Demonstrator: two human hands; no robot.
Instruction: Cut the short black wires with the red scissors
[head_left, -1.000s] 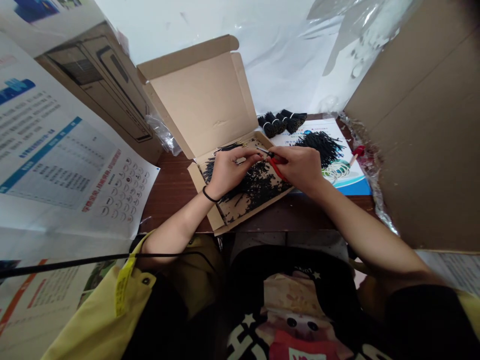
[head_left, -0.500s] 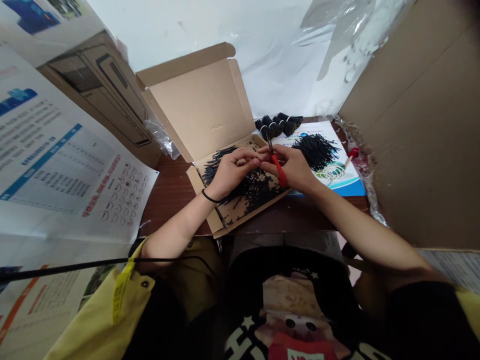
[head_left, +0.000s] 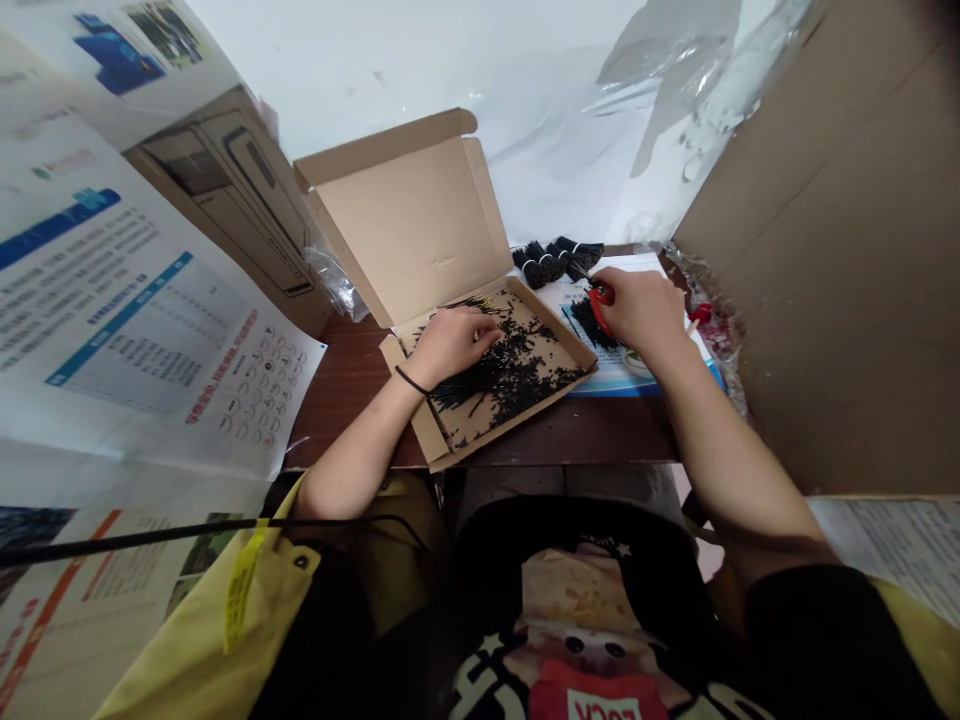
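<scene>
My left hand (head_left: 452, 345) hovers over the open cardboard box (head_left: 567, 338), its fingers curled in and the thumb near the fingertips; what lies between them is too small to make out. Under and beside it lie long thin black wires (head_left: 469, 385). Many short black snippets (head_left: 525, 372) are scattered over the box floor. My right hand (head_left: 643, 308) is closed around red-handled scissors (head_left: 600, 308), to the right of the box. It is over a loose pile of black wires (head_left: 583, 320) on a printed sheet (head_left: 643, 262), partly hiding the pile.
Bundles of black wires tied with white bands (head_left: 555, 258) lie behind the box. The box lid (head_left: 412, 225) stands raised at the back. A large cardboard panel (head_left: 832, 260) walls off the right side. Printed posters (head_left: 150, 300) and a carton (head_left: 240, 190) flank the left.
My right hand has moved right with the scissors, away from my left hand, to the pile on the sheet. My left hand stays over the box. The view has shifted slightly.
</scene>
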